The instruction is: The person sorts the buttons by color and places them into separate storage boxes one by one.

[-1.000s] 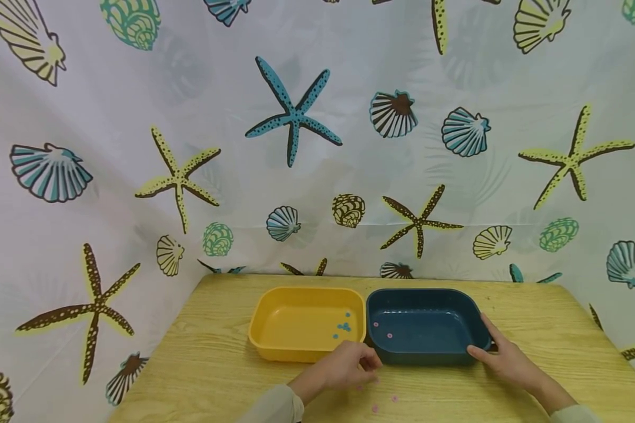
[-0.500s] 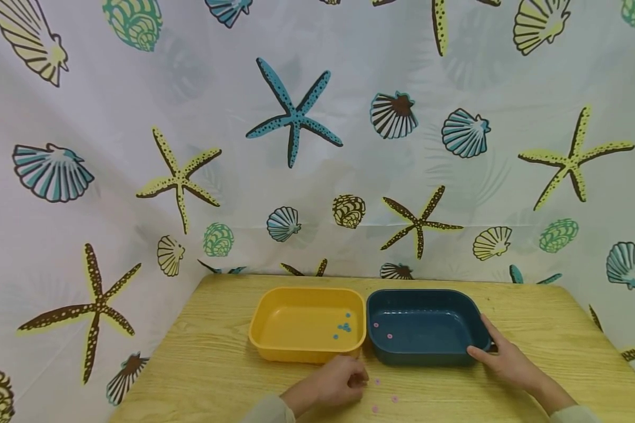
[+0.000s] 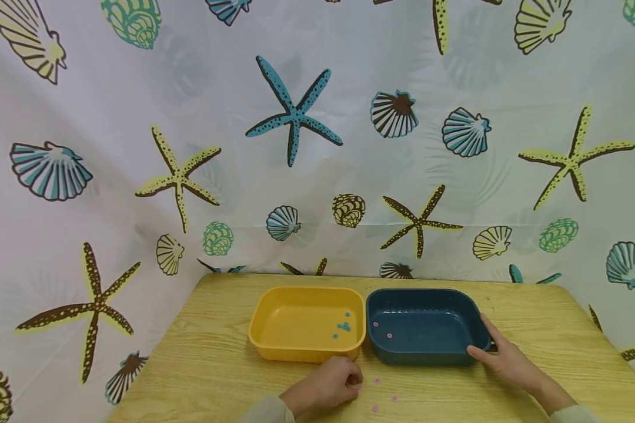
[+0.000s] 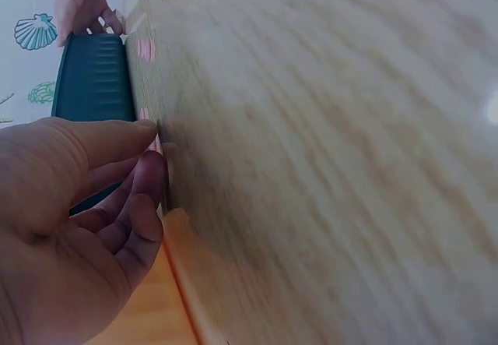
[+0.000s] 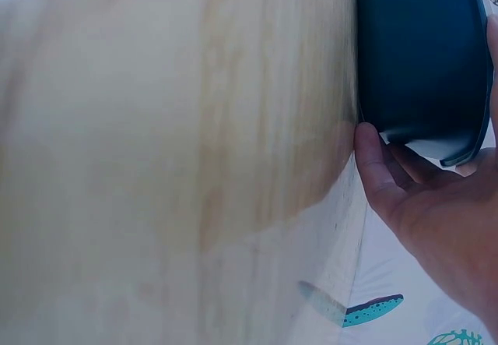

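Note:
My left hand (image 3: 334, 382) is down on the table in front of the yellow tray (image 3: 280, 355). Its thumb and fingers pinch at a small pink button-like disc (image 4: 155, 143), mostly hidden by the fingertips. Three more pink discs (image 3: 377, 380) lie just right of that hand. With my right hand (image 3: 508, 359) I hold the right end of the dark blue tray (image 3: 428, 357), thumb at the front corner and fingers along the outer side. Inside the blue tray are two pink discs (image 3: 389, 336). Several small blue discs (image 3: 346, 326) lie in the yellow tray's right part.
Both trays stand side by side on a light wooden table (image 3: 206, 335), almost touching. Behind and at both sides hangs a white cloth (image 3: 338, 164) printed with shells and starfish.
My left hand has drawn back from the gap before the blue tray, left and down to the table, and its fingers have closed at a pink disc. The right hand stays on the blue tray.

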Tool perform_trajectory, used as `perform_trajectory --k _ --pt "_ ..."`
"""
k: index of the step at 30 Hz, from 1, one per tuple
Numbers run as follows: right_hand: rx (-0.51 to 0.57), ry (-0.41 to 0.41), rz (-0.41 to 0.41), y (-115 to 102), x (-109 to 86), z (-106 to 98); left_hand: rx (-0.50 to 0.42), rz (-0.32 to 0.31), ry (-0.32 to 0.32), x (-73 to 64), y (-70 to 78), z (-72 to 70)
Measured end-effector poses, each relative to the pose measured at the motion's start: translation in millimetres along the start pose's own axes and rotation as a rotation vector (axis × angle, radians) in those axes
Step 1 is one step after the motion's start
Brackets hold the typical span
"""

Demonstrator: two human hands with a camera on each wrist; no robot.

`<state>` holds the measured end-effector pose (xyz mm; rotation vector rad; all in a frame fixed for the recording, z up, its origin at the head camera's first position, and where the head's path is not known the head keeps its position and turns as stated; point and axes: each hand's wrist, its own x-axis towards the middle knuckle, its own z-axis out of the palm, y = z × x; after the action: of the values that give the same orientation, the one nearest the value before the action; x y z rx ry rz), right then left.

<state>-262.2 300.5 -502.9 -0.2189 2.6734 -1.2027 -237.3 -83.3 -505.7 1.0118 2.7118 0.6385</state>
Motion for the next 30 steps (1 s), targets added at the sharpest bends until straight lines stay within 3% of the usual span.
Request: perform_trajectory --k 15,30 --pt "-0.007 -0.007 0.001 2.0 1.3 -1.1 -0.019 0.006 -0.039 2.9 3.1 -0.3" --pt "-0.014 -0.002 -0.007 0.0 0.1 -0.8 -0.002 0.004 -0.034 5.5 0.9 2.3"
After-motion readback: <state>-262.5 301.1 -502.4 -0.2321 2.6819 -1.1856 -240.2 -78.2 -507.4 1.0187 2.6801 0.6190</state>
